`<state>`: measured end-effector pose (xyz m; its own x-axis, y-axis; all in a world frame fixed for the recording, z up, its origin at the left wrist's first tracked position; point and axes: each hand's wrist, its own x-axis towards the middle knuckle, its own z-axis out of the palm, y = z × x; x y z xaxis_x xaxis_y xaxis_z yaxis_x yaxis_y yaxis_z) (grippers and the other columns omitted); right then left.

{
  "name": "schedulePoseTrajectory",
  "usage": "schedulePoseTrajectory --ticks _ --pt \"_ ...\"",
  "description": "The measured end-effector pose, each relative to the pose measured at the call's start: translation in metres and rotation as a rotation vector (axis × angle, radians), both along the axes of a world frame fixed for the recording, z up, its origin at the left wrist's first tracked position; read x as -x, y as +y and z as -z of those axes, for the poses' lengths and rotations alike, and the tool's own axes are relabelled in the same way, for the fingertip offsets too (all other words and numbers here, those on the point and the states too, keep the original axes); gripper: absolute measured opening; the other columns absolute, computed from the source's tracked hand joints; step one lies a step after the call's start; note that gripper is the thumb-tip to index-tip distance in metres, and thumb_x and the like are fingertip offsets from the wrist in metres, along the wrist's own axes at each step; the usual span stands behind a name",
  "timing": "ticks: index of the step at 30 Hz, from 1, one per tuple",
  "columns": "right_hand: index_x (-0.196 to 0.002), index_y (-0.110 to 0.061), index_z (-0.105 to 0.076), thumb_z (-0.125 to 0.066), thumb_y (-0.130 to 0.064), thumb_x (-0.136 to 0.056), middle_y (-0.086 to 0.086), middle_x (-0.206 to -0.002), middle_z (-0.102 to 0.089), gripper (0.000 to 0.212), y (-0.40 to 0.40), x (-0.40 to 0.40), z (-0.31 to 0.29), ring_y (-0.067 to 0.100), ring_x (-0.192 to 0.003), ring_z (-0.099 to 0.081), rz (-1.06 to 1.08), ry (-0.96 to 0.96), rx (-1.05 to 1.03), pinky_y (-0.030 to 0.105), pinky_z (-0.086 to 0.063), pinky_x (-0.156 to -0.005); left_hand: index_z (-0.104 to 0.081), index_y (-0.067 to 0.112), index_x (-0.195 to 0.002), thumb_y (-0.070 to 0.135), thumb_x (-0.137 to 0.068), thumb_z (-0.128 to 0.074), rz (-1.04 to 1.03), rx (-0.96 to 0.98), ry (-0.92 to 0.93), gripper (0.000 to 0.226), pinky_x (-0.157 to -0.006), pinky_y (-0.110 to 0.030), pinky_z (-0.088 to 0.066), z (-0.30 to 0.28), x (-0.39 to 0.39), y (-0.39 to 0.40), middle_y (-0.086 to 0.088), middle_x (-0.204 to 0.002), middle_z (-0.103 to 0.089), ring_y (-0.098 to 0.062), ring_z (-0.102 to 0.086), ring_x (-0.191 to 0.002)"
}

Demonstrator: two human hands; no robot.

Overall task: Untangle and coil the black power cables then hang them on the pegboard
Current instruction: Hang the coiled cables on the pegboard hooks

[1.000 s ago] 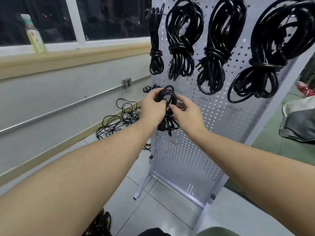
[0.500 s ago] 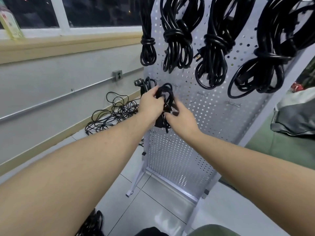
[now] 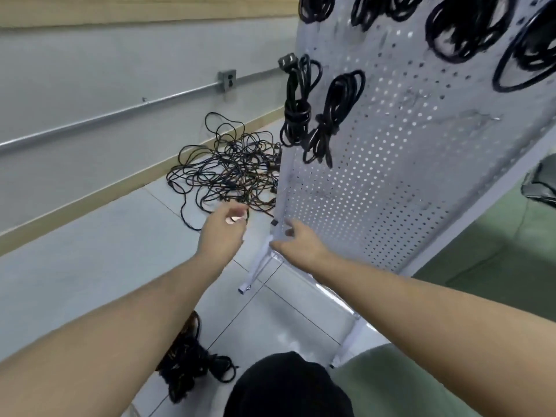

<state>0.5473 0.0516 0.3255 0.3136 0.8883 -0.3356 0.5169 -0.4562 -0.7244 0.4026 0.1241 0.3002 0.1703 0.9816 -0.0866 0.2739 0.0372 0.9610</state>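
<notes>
Left hand (image 3: 224,233) and right hand (image 3: 296,242) both empty, fingers loose, low by the pegboard (image 3: 421,182); several coiled cables (image 3: 334,115) hung, tangled pile (image 3: 228,170) on floor remains.

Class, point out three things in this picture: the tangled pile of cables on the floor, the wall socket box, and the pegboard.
tangled cable pile (image 3: 228,173), head view, middle of heap
wall socket box (image 3: 227,80), head view, front face
pegboard (image 3: 391,182), head view, bare perforated panel

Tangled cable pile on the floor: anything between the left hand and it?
Nothing visible. The left hand is open and reaches over bare tile toward the tangled cable pile. The pegboard stands to its right, beside the path, near the right hand.
</notes>
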Motion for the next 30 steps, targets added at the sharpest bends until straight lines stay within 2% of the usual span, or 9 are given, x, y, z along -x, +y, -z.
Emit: schedulePoseTrajectory --ticks 6,10,13,17,20,22,25,28,30 --pt "-0.148 -0.019 -0.044 -0.064 -0.027 -0.096 0.000 -0.130 -0.053 0.057 0.046 0.049 0.092 0.016 -0.094 -0.057 -0.152 0.065 0.171 0.027 -0.046 -0.085 -0.066 0.015 -0.117 0.006 -0.098 -0.052 -0.081 0.271 0.122 0.025 -0.079 -0.041 -0.058 0.114 0.078 0.018 -0.006 -0.115 -0.063 -0.032 -0.067 -0.101" --pt "-0.147 -0.019 -0.045 -0.064 -0.026 -0.096 0.000 -0.120 -0.057 0.055 0.069 0.075 0.162 0.017 -0.096 -0.057 -0.279 0.065 0.329 0.025 -0.049 -0.082 -0.062 0.022 -0.118 0.010 -0.095 -0.060 -0.035 0.414 0.324 0.026 -0.082 -0.035 -0.051 0.189 0.118 0.025 -0.003 -0.119 -0.061 -0.025 -0.062 -0.092" --pt "-0.149 -0.019 -0.043 -0.066 -0.028 -0.095 0.003 -0.129 -0.056 0.059 0.079 0.089 0.215 0.020 -0.113 -0.059 -0.397 0.031 0.474 0.032 -0.049 -0.097 -0.062 0.016 -0.124 0.013 -0.095 -0.062 0.004 0.529 0.398 0.029 -0.084 -0.034 -0.051 0.236 0.135 0.024 0.001 -0.106 -0.062 -0.021 -0.060 -0.089" --pt "-0.152 -0.020 -0.039 -0.071 -0.037 -0.093 0.007 -0.140 -0.054 0.070 0.082 0.107 0.274 0.023 -0.124 -0.055 -0.494 0.027 0.637 0.034 -0.046 -0.104 -0.068 0.017 -0.121 0.019 -0.095 -0.065 0.087 0.287 0.611 0.026 -0.087 -0.027 -0.039 0.272 0.141 0.020 0.003 -0.123 -0.058 -0.019 -0.054 -0.108" --pt "-0.156 -0.021 -0.033 -0.074 -0.040 -0.091 0.006 -0.146 -0.051 0.079 0.083 0.119 0.297 0.024 -0.131 -0.051 -0.565 0.063 0.690 0.029 -0.043 -0.100 -0.068 0.025 -0.123 0.037 -0.091 -0.069 0.110 0.134 0.817 0.034 -0.096 -0.036 -0.039 0.286 0.145 0.018 0.000 -0.134 -0.051 -0.024 -0.044 -0.123" --pt "-0.157 -0.023 -0.030 -0.074 -0.034 -0.091 0.007 -0.140 -0.056 0.080 0.089 0.129 0.308 0.024 -0.125 -0.056 -0.591 0.103 0.678 0.031 -0.046 -0.097 -0.060 0.034 -0.132 0.047 -0.087 -0.069 0.142 0.148 0.911 0.047 -0.105 -0.043 -0.033 0.296 0.150 0.015 0.003 -0.147 -0.039 -0.025 -0.032 -0.134" --pt "-0.150 -0.024 -0.039 -0.071 -0.020 -0.088 0.008 -0.125 -0.063 0.070 0.100 0.146 0.316 0.023 -0.105 -0.064 -0.618 0.188 0.658 0.038 -0.055 -0.089 -0.047 0.040 -0.139 0.061 -0.080 -0.070 0.057 0.330 0.854 0.066 -0.112 -0.050 -0.032 0.303 0.157 0.015 0.008 -0.159 -0.019 -0.027 -0.025 -0.145" --pt "-0.131 -0.019 -0.050 -0.072 -0.017 -0.088 0.008 -0.110 -0.064 0.048 0.103 0.159 0.316 0.019 -0.091 -0.063 -0.626 0.249 0.624 0.035 -0.058 -0.080 -0.047 0.031 -0.141 0.060 -0.079 -0.075 -0.012 0.468 0.617 0.074 -0.103 -0.048 -0.049 0.307 0.161 0.013 0.016 -0.154 -0.016 -0.027 -0.054 -0.126" --pt "-0.124 -0.016 -0.055 -0.074 -0.017 -0.088 0.008 -0.105 -0.066 0.040 0.102 0.161 0.310 0.019 -0.089 -0.063 -0.614 0.258 0.552 0.039 -0.058 -0.086 -0.049 0.027 -0.140 0.053 -0.080 -0.079 -0.051 0.475 0.517 0.072 -0.098 -0.045 -0.054 0.303 0.164 0.014 0.014 -0.149 -0.020 -0.021 -0.060 -0.112"
